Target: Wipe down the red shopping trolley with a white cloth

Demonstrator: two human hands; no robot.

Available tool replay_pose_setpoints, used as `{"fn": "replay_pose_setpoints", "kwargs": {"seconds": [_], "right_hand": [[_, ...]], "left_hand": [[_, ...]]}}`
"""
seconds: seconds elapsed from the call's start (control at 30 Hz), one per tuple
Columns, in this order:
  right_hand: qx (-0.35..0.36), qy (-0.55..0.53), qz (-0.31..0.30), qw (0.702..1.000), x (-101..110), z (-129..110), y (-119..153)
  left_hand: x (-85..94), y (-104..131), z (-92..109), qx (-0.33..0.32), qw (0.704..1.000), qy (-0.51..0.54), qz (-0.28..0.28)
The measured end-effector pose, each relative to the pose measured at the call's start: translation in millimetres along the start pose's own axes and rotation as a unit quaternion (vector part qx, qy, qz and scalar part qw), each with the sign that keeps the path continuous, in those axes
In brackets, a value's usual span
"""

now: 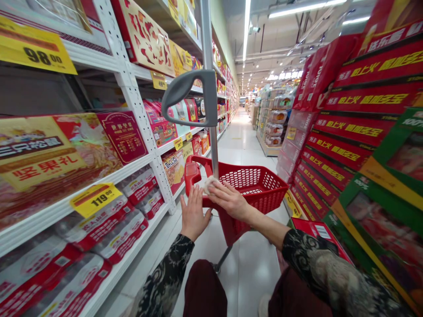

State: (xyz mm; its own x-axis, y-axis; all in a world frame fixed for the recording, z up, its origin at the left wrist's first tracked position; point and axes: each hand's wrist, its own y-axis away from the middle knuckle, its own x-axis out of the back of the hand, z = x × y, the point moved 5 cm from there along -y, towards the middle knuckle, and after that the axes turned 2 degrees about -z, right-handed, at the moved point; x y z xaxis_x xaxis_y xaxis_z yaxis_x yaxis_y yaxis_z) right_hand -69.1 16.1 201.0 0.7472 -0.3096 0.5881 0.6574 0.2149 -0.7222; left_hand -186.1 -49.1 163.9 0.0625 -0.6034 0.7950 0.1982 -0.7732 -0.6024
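a white cloth (209, 182) is held under the fingers of the right hand (231, 202), pressed to the near end of a red basket (269, 198), beside a raised red loop (193, 172); the fingers are stretched forward and laid close together. the left hand (194, 212) is set against the same end, its fingers straight and side by side, its thumb apart, and nothing is seen gripped by it. the basket is carried on a frame with a grey pole (214, 152), by which a grey handle (211, 99) is borne. the floor (254, 275) is laid with pale, glossy tiles, in which light is reflected. on the left, white shelves (135, 94) are filled with gift boxes (39, 169) and red-labelled bottles (114, 229), and yellow price tags (95, 199) are fixed along the edges. on the right, red cartons (350, 127) are stacked high, with green boxes (373, 207) set nearer. farther along the aisle, wrapped goods (276, 116) are piled on a low base. the ceiling is crossed by pipes and lit by long lamps (246, 31). patterned dark sleeves (170, 273) and dark red trousers (205, 288) are worn.
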Motion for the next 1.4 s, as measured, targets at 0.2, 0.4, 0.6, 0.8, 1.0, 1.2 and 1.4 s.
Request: {"fn": "replay_pose_setpoints", "kwargs": {"seconds": [0.2,0.4,0.6,0.8,1.0,1.2,1.4], "right_hand": [[-0.077,0.061,0.067,0.993,34.2,44.3,-65.2],[-0.014,0.083,0.029,0.996,15.7,20.3,-26.9],[0.02,0.089,-0.036,0.995,7.2,4.7,-4.7],[-0.053,0.104,0.033,0.993,41.3,44.4,-66.8],[-0.022,0.092,0.008,0.995,19.0,26.9,-41.0],[0.018,0.071,-0.041,0.996,-3.2,-7.9,8.4],[-0.02,0.11,0.033,0.993,30.8,25.4,-36.4]], "left_hand": [[5.1,3.0,4.7,-0.001,1.0,-0.013,-0.002],[5.5,9.0,5.3,-0.011,1.0,-0.02,-0.004],[6.3,10.8,5.2,-0.009,1.0,-0.012,-0.012],[9.4,11.4,8.4,0.0,1.0,-0.021,-0.014],[7.4,12.9,8.8,-0.011,1.0,-0.025,-0.002],[5.7,16.3,7.0,-0.015,1.0,-0.023,0.001],[8.2,14.6,7.9,-0.004,0.999,-0.026,0.03]]}}
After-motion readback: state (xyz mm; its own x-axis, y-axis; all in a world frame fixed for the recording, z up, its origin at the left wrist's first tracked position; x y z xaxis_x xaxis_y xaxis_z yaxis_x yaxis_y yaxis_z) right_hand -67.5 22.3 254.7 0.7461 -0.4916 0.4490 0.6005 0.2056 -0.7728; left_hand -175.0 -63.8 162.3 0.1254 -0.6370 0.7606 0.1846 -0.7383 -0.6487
